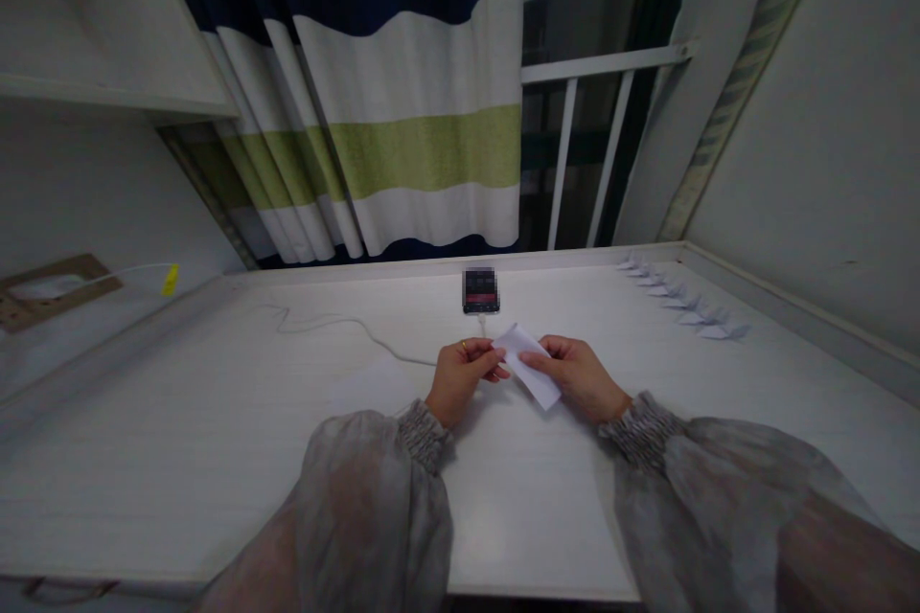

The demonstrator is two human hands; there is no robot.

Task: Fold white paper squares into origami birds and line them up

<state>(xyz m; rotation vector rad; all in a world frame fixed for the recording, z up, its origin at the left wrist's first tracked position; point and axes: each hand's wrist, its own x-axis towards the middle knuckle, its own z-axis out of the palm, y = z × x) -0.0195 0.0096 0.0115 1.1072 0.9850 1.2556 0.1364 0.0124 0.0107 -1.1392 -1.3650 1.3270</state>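
A small folded piece of white paper (530,366) is held just above the white table (216,421), in the middle. My left hand (464,375) pinches its left corner with closed fingers; a ring shows on one finger. My right hand (575,374) grips the paper's right side, thumb on top. Both arms wear sheer grey sleeves with gathered cuffs.
A phone (481,291) lies just behind the hands, with a white cable (337,324) running left toward a wall socket (50,290). A row of several folded white paper shapes (679,302) lies at the back right. Striped curtain (402,115) and window rail stand behind.
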